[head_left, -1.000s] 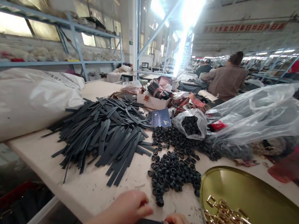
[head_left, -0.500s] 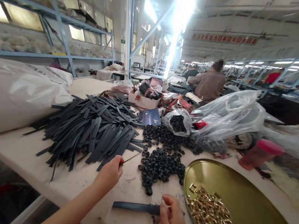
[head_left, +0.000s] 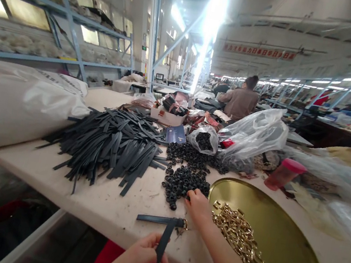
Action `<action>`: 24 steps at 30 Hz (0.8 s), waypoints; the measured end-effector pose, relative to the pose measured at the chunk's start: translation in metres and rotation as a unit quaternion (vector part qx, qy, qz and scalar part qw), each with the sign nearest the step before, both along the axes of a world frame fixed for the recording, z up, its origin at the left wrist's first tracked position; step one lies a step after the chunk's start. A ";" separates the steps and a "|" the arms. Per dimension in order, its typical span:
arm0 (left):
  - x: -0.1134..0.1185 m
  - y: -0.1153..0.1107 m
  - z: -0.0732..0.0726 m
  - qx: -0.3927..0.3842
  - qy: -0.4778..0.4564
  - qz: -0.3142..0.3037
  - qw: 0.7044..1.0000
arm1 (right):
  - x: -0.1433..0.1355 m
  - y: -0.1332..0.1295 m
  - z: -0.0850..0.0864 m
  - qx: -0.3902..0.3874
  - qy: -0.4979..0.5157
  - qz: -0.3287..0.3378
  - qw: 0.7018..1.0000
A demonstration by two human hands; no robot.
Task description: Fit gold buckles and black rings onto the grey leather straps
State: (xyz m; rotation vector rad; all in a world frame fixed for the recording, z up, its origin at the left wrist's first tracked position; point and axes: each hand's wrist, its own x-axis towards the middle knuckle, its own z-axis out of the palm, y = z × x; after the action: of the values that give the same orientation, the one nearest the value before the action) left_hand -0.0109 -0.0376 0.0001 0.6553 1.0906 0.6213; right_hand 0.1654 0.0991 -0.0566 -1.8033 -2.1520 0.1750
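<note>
My left hand (head_left: 144, 256) is closed round a dark strap (head_left: 163, 242) near the table's front edge. The strap's upper end crosses over another dark strap (head_left: 150, 218), which lies flat with a gold buckle (head_left: 185, 225) at its right end. At the near right side of a pile of small black loops (head_left: 184, 180), my right hand (head_left: 198, 205) pinches a black loop (head_left: 188, 198), partly hidden by the fingers. Left of that pile spreads a big heap of dark straps (head_left: 109, 143).
A gold oval tray (head_left: 292, 241) holding many gold buckles (head_left: 236, 231) lies at the right. Behind are a pink-lidded jar (head_left: 284, 174), clear plastic bags (head_left: 256, 131), a blue card (head_left: 176, 134) and a white box (head_left: 167, 117). A large white sack (head_left: 20, 110) bounds the left.
My left hand has come back toward the front edge with a strap. My right hand has left the strap lying on the table and moved up to the loops. The view has shifted slightly.
</note>
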 end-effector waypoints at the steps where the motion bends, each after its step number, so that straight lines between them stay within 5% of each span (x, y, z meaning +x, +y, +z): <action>1: -0.001 -0.002 0.001 -0.001 -0.004 -0.002 1.000 | 0.001 -0.004 -0.001 -0.007 0.002 0.006 1.000; 9: 0.002 -0.006 -0.003 0.015 -0.020 -0.012 1.000 | 0.022 -0.035 0.000 -0.053 0.130 0.061 0.988; 15: 0.008 0.006 0.005 -0.009 -0.013 -0.019 1.000 | 0.030 -0.038 0.007 -0.085 0.319 -0.004 0.944; 21: 0.018 0.021 0.005 -0.001 -0.002 -0.017 1.000 | 0.013 -0.057 0.010 -0.197 0.514 -0.043 0.834; 24: 0.023 0.029 -0.005 0.030 0.015 -0.023 0.999 | 0.002 -0.070 0.014 -0.273 0.645 -0.072 0.711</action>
State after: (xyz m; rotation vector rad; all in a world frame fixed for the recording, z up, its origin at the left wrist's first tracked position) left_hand 0.0122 -0.0091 -0.0049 0.7416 1.0853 0.6092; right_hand 0.1676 0.0290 -0.0429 -1.2661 -0.9187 1.6067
